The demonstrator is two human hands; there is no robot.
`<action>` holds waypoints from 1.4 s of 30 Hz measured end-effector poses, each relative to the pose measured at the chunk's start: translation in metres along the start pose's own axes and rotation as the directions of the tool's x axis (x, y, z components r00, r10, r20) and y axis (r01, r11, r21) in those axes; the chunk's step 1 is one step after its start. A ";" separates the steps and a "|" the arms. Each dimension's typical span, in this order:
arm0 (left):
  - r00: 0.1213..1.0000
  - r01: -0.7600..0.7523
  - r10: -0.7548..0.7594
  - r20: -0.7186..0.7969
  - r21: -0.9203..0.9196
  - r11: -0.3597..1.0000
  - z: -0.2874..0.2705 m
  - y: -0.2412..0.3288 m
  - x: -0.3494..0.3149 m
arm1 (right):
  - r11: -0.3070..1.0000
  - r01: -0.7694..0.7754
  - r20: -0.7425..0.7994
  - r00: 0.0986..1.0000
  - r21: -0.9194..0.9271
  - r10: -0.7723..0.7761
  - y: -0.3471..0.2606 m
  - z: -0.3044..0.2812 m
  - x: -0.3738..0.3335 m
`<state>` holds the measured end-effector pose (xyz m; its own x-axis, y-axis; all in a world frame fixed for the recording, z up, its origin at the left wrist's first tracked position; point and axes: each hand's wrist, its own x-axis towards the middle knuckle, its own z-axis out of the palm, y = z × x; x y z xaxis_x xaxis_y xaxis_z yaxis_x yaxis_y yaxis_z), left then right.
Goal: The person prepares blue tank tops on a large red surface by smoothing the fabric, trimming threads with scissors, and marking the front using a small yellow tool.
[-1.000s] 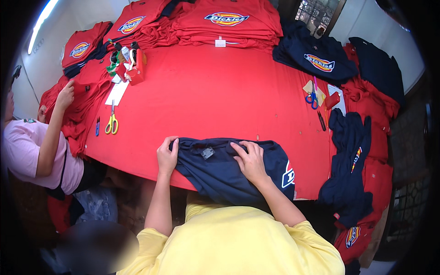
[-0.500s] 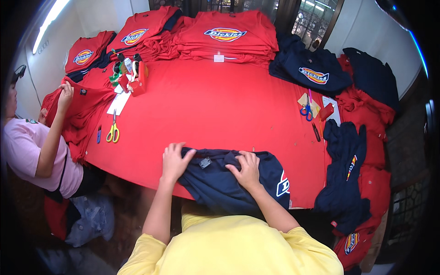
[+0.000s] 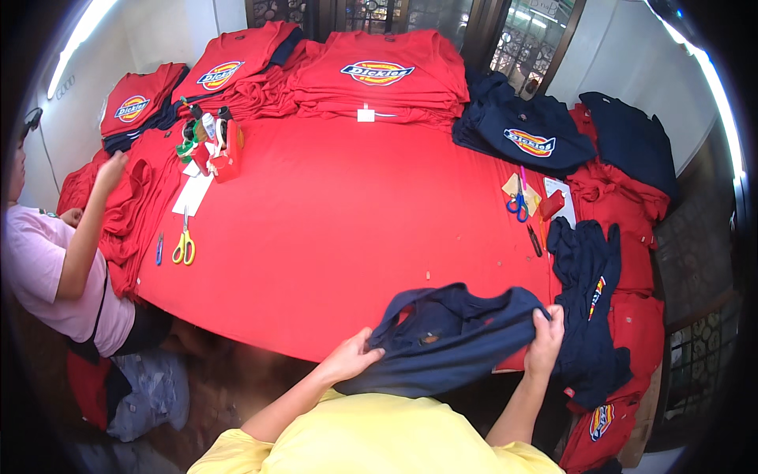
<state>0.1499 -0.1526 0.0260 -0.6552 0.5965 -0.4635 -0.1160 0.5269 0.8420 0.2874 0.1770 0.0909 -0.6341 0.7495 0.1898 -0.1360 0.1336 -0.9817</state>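
Note:
A navy T-shirt (image 3: 450, 355) is stretched between my two hands at the table's near edge, its neck opening facing up. My left hand (image 3: 353, 357) pinches the cloth at the left of the collar, thumb on top. At the other end my right hand (image 3: 546, 336) grips a bunched edge of the shirt, raised a little. The shirt's lower part hangs toward my body, and its printed front is out of sight. Under and beyond it lies the red cloth-covered table (image 3: 339, 229).
Folded red shirts (image 3: 379, 95) and navy shirts (image 3: 513, 118) are stacked along the back. Yellow scissors (image 3: 184, 249) lie left, blue-handled scissors (image 3: 518, 207) right. A navy shirt (image 3: 588, 292) drapes at the right edge. A co-worker (image 3: 59, 268) handles red cloth at the left.
Both hands have moved right and nearer my body. The shirt, flat on the table before, is now partly lifted and spread between them. The co-worker's hand has shifted slightly.

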 end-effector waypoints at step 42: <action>0.636 -0.438 0.518 0.572 -0.286 0.853 -0.039 0.192 -0.004 | 0.563 0.519 0.240 0.835 -0.643 -0.496 -0.117 0.150 -0.125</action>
<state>0.1014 -0.0769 0.2004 -0.0495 0.9986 -0.0163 -0.0257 0.0150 0.9996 0.2683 -0.0292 0.1850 -0.6444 0.4038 0.6493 0.0836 0.8813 -0.4651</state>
